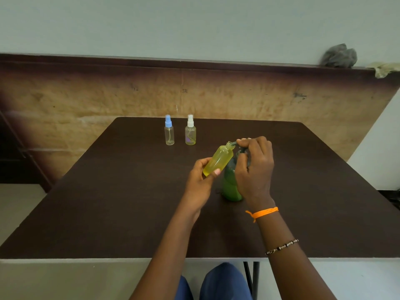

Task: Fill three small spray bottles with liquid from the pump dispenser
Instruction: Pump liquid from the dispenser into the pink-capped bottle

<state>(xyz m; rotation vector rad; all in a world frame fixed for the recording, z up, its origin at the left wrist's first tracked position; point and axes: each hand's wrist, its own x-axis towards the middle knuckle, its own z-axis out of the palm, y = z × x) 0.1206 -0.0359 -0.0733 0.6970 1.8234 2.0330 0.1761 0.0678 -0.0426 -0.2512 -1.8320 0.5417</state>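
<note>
My left hand (200, 180) grips an uncapped small bottle (218, 159) full of yellow liquid, tilted with its open mouth up against the pump's spout. My right hand (254, 167) sits on top of the green pump dispenser (230, 187), fingers curled over the dark pump head and hiding most of it. At the far side of the dark table (129, 202) stand two capped spray bottles: a blue-capped one (169, 132) that looks nearly clear and a white-capped one (190, 132) holding yellowish liquid.
A brown panel (86, 98) runs along the wall behind the table. On its top ledge at the right lie a grey crumpled cloth (338, 56) and a pale rag (385, 69). My knees in blue trousers (223, 282) show under the near table edge.
</note>
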